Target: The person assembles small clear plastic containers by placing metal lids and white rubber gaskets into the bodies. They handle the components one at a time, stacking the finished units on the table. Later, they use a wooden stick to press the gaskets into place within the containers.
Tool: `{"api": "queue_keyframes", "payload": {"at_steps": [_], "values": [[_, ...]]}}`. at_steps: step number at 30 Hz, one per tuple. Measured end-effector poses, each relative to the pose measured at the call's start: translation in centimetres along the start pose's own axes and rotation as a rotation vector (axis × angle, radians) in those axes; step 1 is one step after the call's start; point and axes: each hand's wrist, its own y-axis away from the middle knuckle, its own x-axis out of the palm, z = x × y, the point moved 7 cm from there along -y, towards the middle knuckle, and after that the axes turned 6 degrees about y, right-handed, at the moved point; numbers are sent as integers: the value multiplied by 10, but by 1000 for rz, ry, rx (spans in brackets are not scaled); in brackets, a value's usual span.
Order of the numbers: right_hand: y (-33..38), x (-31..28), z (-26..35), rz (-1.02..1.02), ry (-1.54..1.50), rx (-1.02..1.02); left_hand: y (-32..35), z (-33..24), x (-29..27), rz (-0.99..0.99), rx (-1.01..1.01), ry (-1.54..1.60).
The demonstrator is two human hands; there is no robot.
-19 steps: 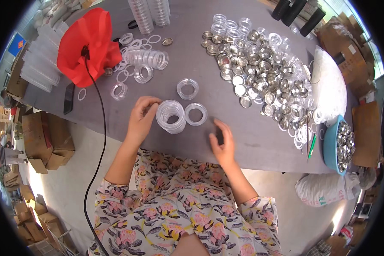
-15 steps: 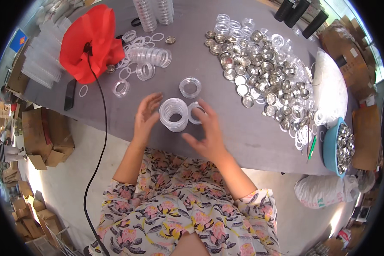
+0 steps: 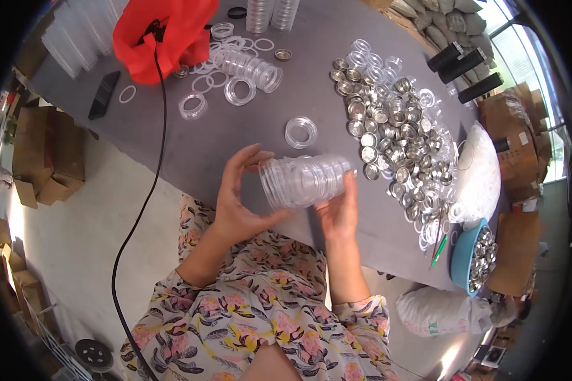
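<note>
A stack of clear round plastic containers (image 3: 305,180) is held sideways between both hands above the near edge of the grey table (image 3: 235,136). My left hand (image 3: 240,193) cups its left end, fingers spread around the rim. My right hand (image 3: 340,209) presses against its right end and underside. A single clear plastic ring (image 3: 300,132) lies on the table just beyond the stack.
A heap of small metal tins and clear lids (image 3: 394,127) covers the table's right side. A red cloth bag (image 3: 165,35) with a black cable (image 3: 152,165) sits far left, near loose clear rings (image 3: 238,89). A blue bowl (image 3: 470,260) of tins sits at right.
The stack stood upright on the table with my hands beside it. Both hands have closed on it, lifted it off the table and tipped it sideways.
</note>
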Motion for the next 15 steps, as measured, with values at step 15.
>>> {"api": "queue_keyframes", "payload": {"at_steps": [15], "values": [[31, 6, -49, 42, -257, 274, -7, -64, 43, 128, 205, -515]]}}
